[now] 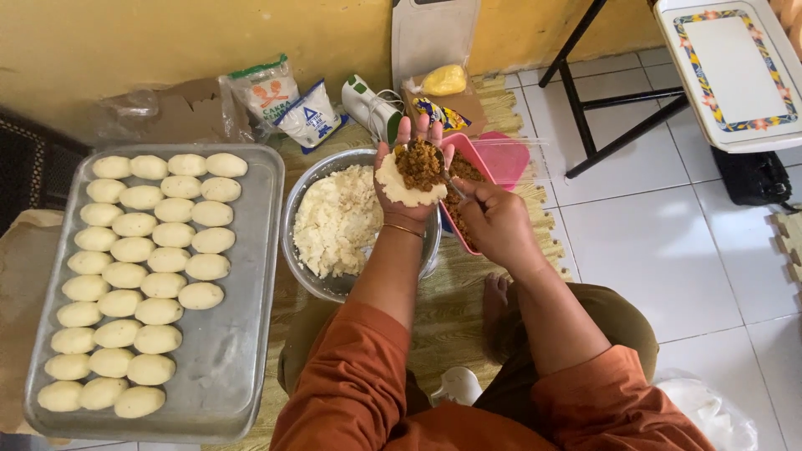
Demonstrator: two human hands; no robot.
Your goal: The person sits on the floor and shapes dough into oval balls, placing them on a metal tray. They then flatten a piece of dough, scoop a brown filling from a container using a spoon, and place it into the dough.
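My left hand (407,179) is held palm up over the metal bowl (294,242), carrying a flat round of white dough (399,190) topped with brown minced filling (419,164). My right hand (494,221) grips a spoon (447,175) whose tip touches the filling on the dough. Just behind my hands sits a pink container (505,159) holding more brown filling. The bowl holds a heap of white mashed dough (334,221).
A large metal tray (234,351) at left carries several rows of shaped oval dough pieces (138,276). Flour bags (284,104), a hand mixer (372,108) and a cutting board (434,33) stand by the yellow wall. A folding table (735,75) stands at the right on white tiles.
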